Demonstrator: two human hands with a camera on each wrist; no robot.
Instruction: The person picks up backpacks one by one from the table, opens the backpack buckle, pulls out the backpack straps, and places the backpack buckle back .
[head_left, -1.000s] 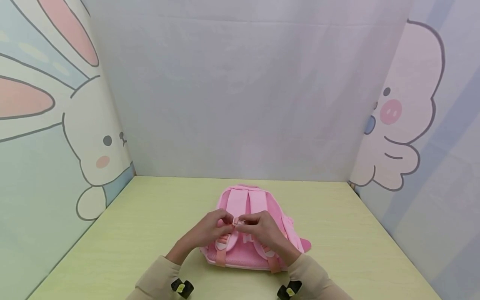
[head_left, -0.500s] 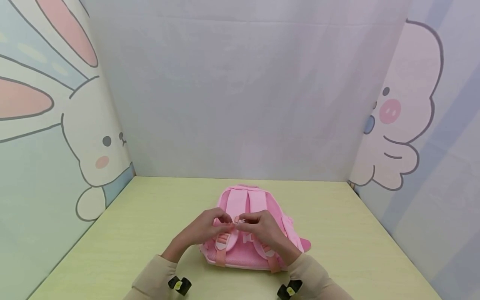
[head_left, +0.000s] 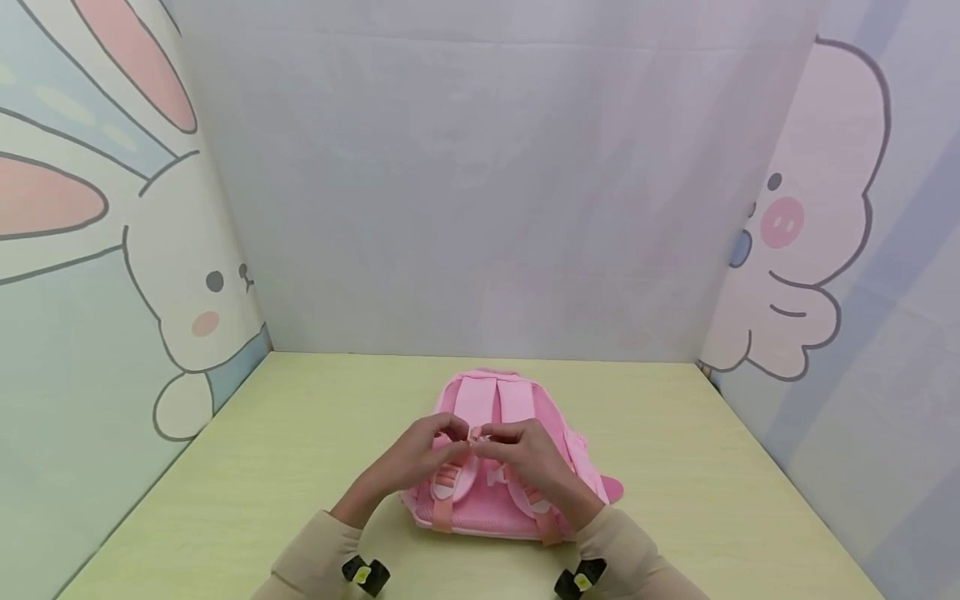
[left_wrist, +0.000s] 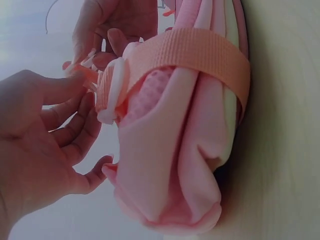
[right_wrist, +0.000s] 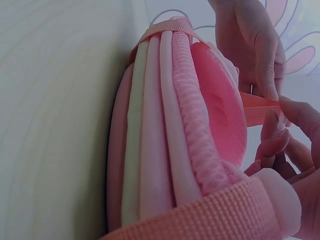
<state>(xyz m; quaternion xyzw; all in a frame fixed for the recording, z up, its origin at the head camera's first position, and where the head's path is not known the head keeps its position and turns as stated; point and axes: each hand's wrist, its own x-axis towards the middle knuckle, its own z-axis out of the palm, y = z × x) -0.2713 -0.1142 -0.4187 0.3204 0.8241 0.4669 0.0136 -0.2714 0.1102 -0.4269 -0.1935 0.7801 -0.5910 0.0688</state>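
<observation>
A pink backpack (head_left: 487,517) lies on the table with its shoulder straps facing up. Over its middle, my left hand (head_left: 420,454) and right hand (head_left: 528,454) meet fingertip to fingertip. Between them is a thin orange webbing strap (right_wrist: 255,115), pinched by both hands just above the bag. A small pale plastic piece at the strap is mostly hidden by the fingers. In the left wrist view, a white strap adjuster (left_wrist: 117,87) with wide orange webbing (left_wrist: 185,50) sits beside the left fingers. The right hand's fingers curl in beneath the thin strap in the right wrist view.
The pale yellow-green table (head_left: 300,417) extends around the bag. Behind it hangs a grey-white curtain wall (head_left: 480,208), with cartoon-printed side walls. A white clip piece (head_left: 495,476) lies on the backpack, and a pink flap (head_left: 612,489) sticks out at its right.
The left hand drew slightly left, then came back up and right against the right fingertips. The little orange piece between them has shifted. The backpack and right hand stay nearly still.
</observation>
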